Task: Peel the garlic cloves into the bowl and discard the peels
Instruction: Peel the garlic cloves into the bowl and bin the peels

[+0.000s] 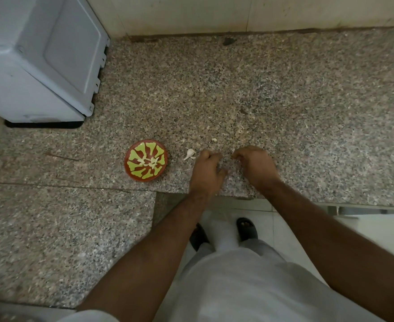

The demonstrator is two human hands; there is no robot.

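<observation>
Fingers [211,155] of your left hand [207,169] and right hand [255,165] curl down onto the bench [284,112]; whether they hold anything, you cannot tell. Just left of them lies a garlic clove [189,154], and farther left the bowl [146,160] holds peeled cloves [148,161].

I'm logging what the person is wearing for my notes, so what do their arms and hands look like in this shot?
Both forearms are bare right up to where they leave the picture, with no sleeves showing. The left hand and right hand are bare too: no gloves, and no rings, watch or bracelet that I can make out. Below the arms the person wears a light, whitish garment and dark open-toed sandals.
</observation>
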